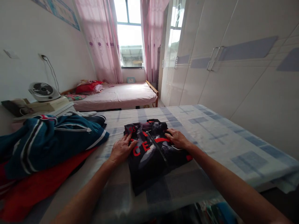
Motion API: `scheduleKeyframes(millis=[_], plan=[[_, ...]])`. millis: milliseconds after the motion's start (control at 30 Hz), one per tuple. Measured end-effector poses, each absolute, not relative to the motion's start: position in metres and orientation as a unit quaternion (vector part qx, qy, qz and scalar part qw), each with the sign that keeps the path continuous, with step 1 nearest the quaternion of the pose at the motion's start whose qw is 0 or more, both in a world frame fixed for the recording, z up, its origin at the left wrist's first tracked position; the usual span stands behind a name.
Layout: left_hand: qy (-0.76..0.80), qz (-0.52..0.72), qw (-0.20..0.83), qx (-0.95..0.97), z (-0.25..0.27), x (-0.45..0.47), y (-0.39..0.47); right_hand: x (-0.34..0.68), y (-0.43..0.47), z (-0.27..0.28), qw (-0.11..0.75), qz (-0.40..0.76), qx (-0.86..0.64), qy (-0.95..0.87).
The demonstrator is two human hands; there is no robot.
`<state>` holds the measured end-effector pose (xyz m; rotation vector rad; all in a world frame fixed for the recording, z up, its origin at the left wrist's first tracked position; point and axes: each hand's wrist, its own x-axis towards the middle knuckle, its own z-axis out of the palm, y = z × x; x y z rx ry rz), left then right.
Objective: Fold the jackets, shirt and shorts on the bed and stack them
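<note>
Forearms (217, 175) nearest; I see the black jacket (153, 155) between left hand (120, 149), laid flat, and right hand (178, 138), grip indeterminable; zip (157, 145) slants far-left to near-right.

A single bed (127, 96) with a pink sheet has crumpled red bedding (90, 87) at its left end and a slanting wooden rail (152, 88) along its right side. Behind the bed is a bright window (129, 43) between pink curtains (100, 43), with a small blue-framed object (131, 80) below the glass. To the bed's right stands a pale wardrobe (195, 46) with lavender panels and metal handles. To its left, a gray fan (43, 91) sits on a cream box (50, 105); above are a wall socket (43, 57) with a dark cord and a bluish poster (58, 12).
</note>
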<state>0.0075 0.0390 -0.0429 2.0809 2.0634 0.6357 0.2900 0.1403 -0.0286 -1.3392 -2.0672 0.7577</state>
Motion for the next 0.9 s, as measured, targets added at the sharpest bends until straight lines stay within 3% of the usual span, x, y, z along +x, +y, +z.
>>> scheduleKeyframes(millis=[167, 333, 400, 500, 600, 767, 900], plan=[[0.705, 0.237, 0.067, 0.665, -0.066, -0.016, 0.046, 0.306, 0.154, -0.033, 0.263, 0.359, -0.567, -0.693], [0.703, 0.257, 0.072, 0.659, -0.071, -0.016, 0.043, 0.312, 0.153, -0.017, 0.201, 0.711, -0.445, -0.506], [0.7, 0.265, 0.074, 0.659, -0.071, -0.017, 0.045, 0.305, 0.151, -0.015, 0.17, 0.796, -0.415, -0.406], [0.693, 0.284, 0.083, 0.657, -0.076, -0.023, 0.047, 0.293, 0.15, -0.018, 0.152, 0.814, -0.429, -0.361], [0.677, 0.307, 0.092, 0.662, -0.083, -0.03, 0.051, 0.287, 0.149, -0.026, 0.187, 0.784, -0.465, -0.365], [0.68, 0.334, 0.12, 0.642, -0.096, -0.041, 0.057, 0.288, 0.144, -0.02, 0.306, 0.787, -0.415, -0.339], [0.687, 0.35, 0.137, 0.621, -0.107, -0.049, 0.059, 0.309, 0.149, 0.021, 0.408, 0.747, -0.385, -0.355]])
